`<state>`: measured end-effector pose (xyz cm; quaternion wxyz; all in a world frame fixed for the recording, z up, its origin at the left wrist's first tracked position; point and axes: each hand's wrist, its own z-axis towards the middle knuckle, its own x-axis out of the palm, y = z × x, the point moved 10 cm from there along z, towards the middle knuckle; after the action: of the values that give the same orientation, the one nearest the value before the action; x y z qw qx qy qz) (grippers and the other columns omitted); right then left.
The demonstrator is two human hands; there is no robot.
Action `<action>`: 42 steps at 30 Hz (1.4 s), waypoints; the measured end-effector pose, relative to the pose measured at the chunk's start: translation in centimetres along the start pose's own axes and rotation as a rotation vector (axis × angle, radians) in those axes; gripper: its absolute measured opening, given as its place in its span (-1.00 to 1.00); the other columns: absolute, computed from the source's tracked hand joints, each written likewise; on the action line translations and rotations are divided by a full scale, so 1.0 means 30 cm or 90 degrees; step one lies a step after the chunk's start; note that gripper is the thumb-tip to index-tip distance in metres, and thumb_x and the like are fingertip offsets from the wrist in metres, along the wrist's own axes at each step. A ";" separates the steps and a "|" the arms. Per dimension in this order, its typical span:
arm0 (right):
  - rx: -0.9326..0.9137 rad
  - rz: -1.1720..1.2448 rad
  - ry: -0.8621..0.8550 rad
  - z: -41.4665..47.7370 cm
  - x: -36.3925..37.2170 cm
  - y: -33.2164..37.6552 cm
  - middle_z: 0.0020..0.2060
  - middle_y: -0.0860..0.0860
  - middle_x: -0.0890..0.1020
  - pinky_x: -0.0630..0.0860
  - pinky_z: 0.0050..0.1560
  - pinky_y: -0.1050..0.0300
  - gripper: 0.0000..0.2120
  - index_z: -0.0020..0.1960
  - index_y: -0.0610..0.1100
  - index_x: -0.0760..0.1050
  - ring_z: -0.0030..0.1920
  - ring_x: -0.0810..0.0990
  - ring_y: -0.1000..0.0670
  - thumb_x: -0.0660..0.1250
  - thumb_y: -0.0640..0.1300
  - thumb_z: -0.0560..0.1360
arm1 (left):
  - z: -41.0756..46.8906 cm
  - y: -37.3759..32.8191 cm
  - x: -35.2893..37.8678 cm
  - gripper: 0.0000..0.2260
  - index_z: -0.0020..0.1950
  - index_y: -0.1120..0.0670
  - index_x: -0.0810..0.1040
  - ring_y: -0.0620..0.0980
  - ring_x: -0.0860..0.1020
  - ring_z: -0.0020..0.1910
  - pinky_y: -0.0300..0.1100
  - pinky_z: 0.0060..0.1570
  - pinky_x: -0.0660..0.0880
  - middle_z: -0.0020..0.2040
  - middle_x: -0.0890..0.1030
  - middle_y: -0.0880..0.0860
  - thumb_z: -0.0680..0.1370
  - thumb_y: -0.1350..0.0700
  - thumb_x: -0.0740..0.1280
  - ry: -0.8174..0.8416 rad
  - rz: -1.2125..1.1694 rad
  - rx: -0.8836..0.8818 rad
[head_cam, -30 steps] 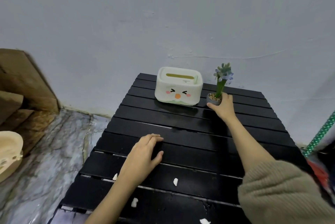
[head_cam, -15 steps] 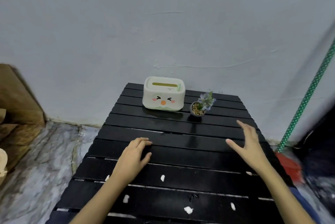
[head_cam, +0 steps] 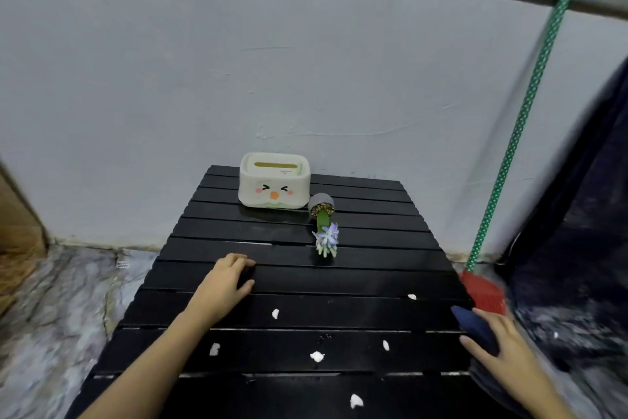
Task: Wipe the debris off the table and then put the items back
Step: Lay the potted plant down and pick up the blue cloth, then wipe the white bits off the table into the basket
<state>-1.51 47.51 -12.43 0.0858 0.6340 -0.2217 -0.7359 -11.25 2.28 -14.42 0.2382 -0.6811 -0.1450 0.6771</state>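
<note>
A black slatted table [head_cam: 356, 276] carries several white crumbs of debris [head_cam: 317, 356] on its near slats. At the far end stands a cream tissue box [head_cam: 274, 185] with a cartoon face. Beside it a small grey flower pot [head_cam: 321, 204] lies tipped over, its blue flower [head_cam: 327, 238] pointing toward me. My left hand [head_cam: 224, 286] rests flat on the table's left middle, fingers curled, holding nothing. My right hand [head_cam: 499, 340] is at the right edge, fingers on a dark blue cloth [head_cam: 470, 323] there.
A broom with a green dotted handle [head_cam: 523, 119] and red head [head_cam: 482, 293] leans against the grey wall to the right. Dark fabric [head_cam: 577, 215] hangs at far right. Marbled floor [head_cam: 61, 310] lies left of the table, with brown cardboard [head_cam: 17, 215] beyond.
The flower pot has fallen from upright onto its side. My right hand let it go and moved back to the right edge, onto the blue cloth. My left hand stayed put.
</note>
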 end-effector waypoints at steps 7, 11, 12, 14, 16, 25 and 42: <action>0.096 0.030 -0.074 0.013 0.023 -0.046 0.21 -0.32 0.49 0.35 0.22 -0.14 -0.60 0.24 -0.35 0.38 0.21 0.45 -0.30 0.33 -0.27 0.45 | -0.047 0.022 -0.047 -0.66 0.28 0.05 0.37 0.03 0.33 0.31 -0.09 0.31 0.33 0.34 0.38 0.06 0.51 0.07 0.26 -0.028 -0.011 0.000; 0.078 0.010 -0.125 0.041 0.034 0.032 0.14 -0.30 0.50 0.41 0.13 -0.15 -0.69 0.18 -0.33 0.44 0.14 0.44 -0.29 0.29 -0.29 0.46 | -0.085 0.035 -0.077 -0.66 0.28 0.06 0.37 0.03 0.34 0.31 -0.09 0.30 0.34 0.33 0.38 0.06 0.51 0.08 0.26 -0.043 -0.021 -0.005; 0.080 -0.003 -0.134 0.044 0.038 0.057 0.12 -0.29 0.49 0.42 0.09 -0.16 -0.69 0.18 -0.32 0.44 0.13 0.40 -0.29 0.30 -0.29 0.45 | -0.097 0.039 -0.081 -0.66 0.28 0.06 0.37 0.03 0.34 0.31 -0.08 0.29 0.34 0.33 0.38 0.06 0.51 0.08 0.26 -0.043 -0.021 -0.008; 0.085 -0.019 -0.140 0.055 0.055 0.111 0.09 -0.28 0.46 0.43 0.05 -0.19 -0.68 0.19 -0.31 0.45 0.12 0.35 -0.28 0.30 -0.28 0.45 | -0.119 0.047 -0.086 -0.67 0.28 0.06 0.37 0.04 0.35 0.30 -0.08 0.28 0.35 0.32 0.39 0.06 0.52 0.08 0.26 -0.045 -0.023 -0.012; 0.075 -0.019 -0.122 0.068 0.089 0.180 0.08 -0.27 0.46 0.41 0.08 -0.18 -0.67 0.22 -0.30 0.43 0.13 0.34 -0.25 0.28 -0.26 0.47 | -0.139 0.053 -0.093 -0.67 0.27 0.06 0.37 0.04 0.36 0.27 -0.09 0.27 0.35 0.30 0.40 0.06 0.51 0.08 0.26 -0.049 -0.028 -0.015; -0.179 0.066 0.001 -0.049 0.339 0.692 0.08 -0.09 0.44 0.37 0.15 0.13 -0.67 0.28 -0.17 0.38 0.14 0.36 -0.05 0.22 -0.20 0.51 | -0.225 0.087 -0.129 -0.67 0.27 0.06 0.39 0.05 0.35 0.30 -0.07 0.29 0.33 0.31 0.41 0.07 0.50 0.10 0.27 -0.076 -0.041 -0.032; -0.110 0.083 0.011 -0.022 0.119 0.400 -0.05 -0.21 0.56 0.36 -0.01 0.00 -0.77 0.07 -0.21 0.52 0.03 0.51 -0.25 0.37 -0.26 0.41 | -0.400 0.209 -0.180 -0.71 0.23 0.08 0.43 0.07 0.42 0.23 -0.04 0.24 0.38 0.23 0.49 0.10 0.51 0.14 0.27 -0.139 -0.079 -0.086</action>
<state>-3.36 35.26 -10.46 0.1899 0.6145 -0.1975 -0.7398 -0.37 -7.36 -13.43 0.2160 -0.6077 -0.2569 0.7197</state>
